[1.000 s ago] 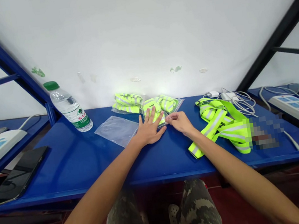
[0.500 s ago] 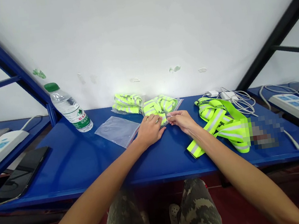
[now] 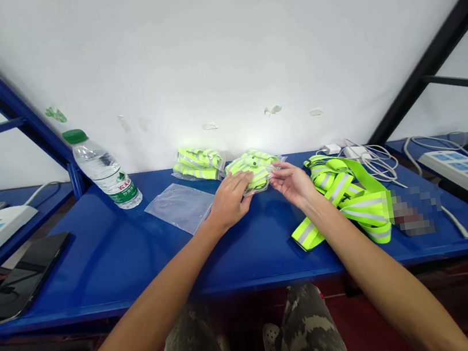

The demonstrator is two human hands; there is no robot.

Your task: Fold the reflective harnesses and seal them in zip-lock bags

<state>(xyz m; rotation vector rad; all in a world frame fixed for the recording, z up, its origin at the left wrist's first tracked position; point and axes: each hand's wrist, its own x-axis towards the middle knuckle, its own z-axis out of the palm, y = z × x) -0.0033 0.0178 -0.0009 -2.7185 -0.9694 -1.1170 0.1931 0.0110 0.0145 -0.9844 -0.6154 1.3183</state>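
My left grip and right grip pinch a bag of yellow strips narrowly at its sides, just right of the flat clear bag. The plastic looks slick, so a weak pinch could let it slip and spill the strips.

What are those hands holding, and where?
A clear bag of neon-yellow reflective strips, held at its two sides by the left hand and right hand.

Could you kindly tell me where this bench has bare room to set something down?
Bare blue metal bench shows in front of the clear water bottle and flat clear plastic bag. Crowded: bagged neon-yellow reflective strips between the left hand and right hand.
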